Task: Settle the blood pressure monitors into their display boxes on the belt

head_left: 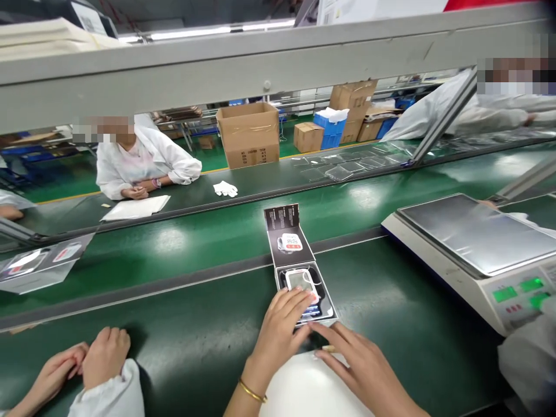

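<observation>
Box (293, 255): ahead, long axis crossing the desk's (208, 341) far edge
Left hand (280, 324): nearer, unclenched over the monitor (299, 279)
Right hand (362, 359): loosely parted, by box's near edge

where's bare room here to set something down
Bare worktop lies between the open monitor box and weighing scale, also between the box and a co-worker's hands. Crowded: the box's near end, by the left hand and right hand.

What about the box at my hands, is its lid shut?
No, the lid is open, showing the white device under the left hand.
</observation>
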The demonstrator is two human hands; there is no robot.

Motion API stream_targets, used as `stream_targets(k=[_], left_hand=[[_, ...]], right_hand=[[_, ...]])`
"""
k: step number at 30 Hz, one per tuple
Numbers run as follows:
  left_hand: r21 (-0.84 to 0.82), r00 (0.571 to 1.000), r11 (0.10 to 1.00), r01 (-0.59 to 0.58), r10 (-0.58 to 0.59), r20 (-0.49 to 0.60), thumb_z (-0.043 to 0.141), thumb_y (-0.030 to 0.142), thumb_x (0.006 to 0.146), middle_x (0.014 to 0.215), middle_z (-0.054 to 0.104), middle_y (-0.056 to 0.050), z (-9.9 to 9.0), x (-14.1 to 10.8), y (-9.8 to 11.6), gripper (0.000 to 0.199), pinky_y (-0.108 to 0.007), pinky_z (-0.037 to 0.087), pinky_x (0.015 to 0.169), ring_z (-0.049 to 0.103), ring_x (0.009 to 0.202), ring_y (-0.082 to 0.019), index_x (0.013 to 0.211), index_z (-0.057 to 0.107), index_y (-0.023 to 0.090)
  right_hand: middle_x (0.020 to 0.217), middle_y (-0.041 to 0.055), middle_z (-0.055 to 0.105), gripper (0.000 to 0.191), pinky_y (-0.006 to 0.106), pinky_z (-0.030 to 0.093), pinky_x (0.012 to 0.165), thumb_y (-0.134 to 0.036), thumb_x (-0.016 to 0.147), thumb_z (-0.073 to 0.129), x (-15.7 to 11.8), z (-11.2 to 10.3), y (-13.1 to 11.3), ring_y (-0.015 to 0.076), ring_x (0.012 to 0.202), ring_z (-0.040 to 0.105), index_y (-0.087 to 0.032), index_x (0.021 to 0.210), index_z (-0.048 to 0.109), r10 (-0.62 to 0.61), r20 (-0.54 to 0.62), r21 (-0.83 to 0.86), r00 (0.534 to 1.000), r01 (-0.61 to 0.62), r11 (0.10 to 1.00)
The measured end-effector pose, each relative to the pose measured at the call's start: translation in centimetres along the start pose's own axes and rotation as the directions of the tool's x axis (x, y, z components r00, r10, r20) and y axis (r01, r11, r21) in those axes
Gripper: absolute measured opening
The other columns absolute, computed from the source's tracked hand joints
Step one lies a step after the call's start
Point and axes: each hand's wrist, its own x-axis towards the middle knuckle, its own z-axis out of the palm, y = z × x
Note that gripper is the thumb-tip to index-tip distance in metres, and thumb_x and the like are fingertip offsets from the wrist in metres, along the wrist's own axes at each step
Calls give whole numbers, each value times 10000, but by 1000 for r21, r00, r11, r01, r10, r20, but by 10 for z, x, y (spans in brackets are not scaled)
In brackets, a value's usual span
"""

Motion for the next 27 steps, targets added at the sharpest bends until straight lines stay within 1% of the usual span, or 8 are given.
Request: stream_targets(k=[3,6,9,13,15,19,23,27], left_hand=[[90,999,996,27,-26,-21,561,340,1030,1530,577,-44,-17,-22,-9,587,-475,389,1265,461,1481,-186,1570,343,274],[240,997,969,63,-53,-48,539,295,1040,1527,580,-32,-46,-60,-26,558,-480,382,1264,449,1492,-189,1569,360,306],[381,991,917,120,-88,-101,523,215,1037,1517,591,-24,-83,-105,-44,495,-502,400,1246,458,1488,-209,1515,458,324],[496,961,830,256,-164,-221,557,155,1006,1526,580,-39,-113,-157,-47,533,-528,408,1238,440,1500,-253,1510,476,309],[490,926,805,334,-184,-329,583,128,985,1527,577,-55,-109,-174,-33,562,-516,424,1230,433,1503,-268,1511,480,293],[356,944,892,278,-185,-275,532,113,994,1506,594,-64,-65,-188,8,524,-406,516,1167,466,1477,-230,1500,494,243],[203,967,960,193,-151,-205,491,117,998,1479,617,-76,-24,-186,34,476,-374,559,1123,503,1451,-216,1461,530,218],[92,949,980,175,-143,-280,443,-1,954,1407,672,-68,-13,-191,43,516,-403,543,1153,545,1418,-213,1378,600,249]], right_hand=[[984,10,748,541,297,591,619,-440,1029,552,-5,11,-6,209,741,751,-371,1546,406,100,64,63,993,-104,993],[998,21,738,534,287,579,591,-500,1018,548,-7,11,-8,180,640,711,-355,1515,418,216,135,130,967,-233,964],[921,4,717,320,278,552,545,-538,1003,540,-10,13,-15,166,569,665,-330,1242,581,246,241,163,939,-289,943],[829,-19,678,240,277,538,524,-516,993,543,-23,25,-20,168,539,645,-302,896,588,169,353,138,920,-230,963],[958,-3,711,157,269,569,552,-477,955,618,-38,30,-11,187,645,712,-334,1006,654,149,357,111,922,-200,974],[1130,41,747,606,241,607,553,-402,899,697,-81,30,25,260,883,789,-445,1481,533,165,289,-11,943,-169,986],[959,20,769,515,227,620,577,-382,919,658,-109,33,38,234,839,797,-444,1428,611,209,195,-54,958,-202,978],[905,4,753,405,216,590,585,-249,925,534,-108,44,24,191,815,787,-413,1219,760,266,78,36,961,-269,962]])
